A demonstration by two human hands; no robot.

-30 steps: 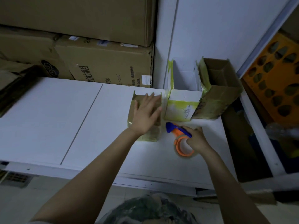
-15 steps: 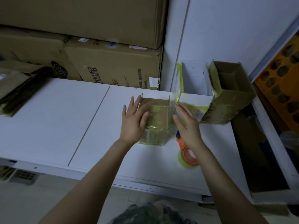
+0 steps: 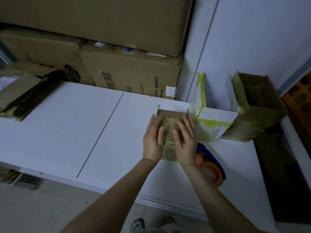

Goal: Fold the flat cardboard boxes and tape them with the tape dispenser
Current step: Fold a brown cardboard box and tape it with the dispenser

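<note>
Right hand (image 3: 185,143) has dropped the dispenser (image 3: 211,170), which now lies on the worktop (image 3: 67,125) by the wrist. It joins the left hand (image 3: 153,143) flat on the box (image 3: 170,113), fingers (image 3: 187,122) straight, holding nothing. Probably smoothing tape; seam looks near done.

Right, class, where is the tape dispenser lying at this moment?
In the head view, the tape dispenser lies on the white table, right of centre. It is partly hidden by the wrist of the right hand, just in front of the white taped box.
</note>
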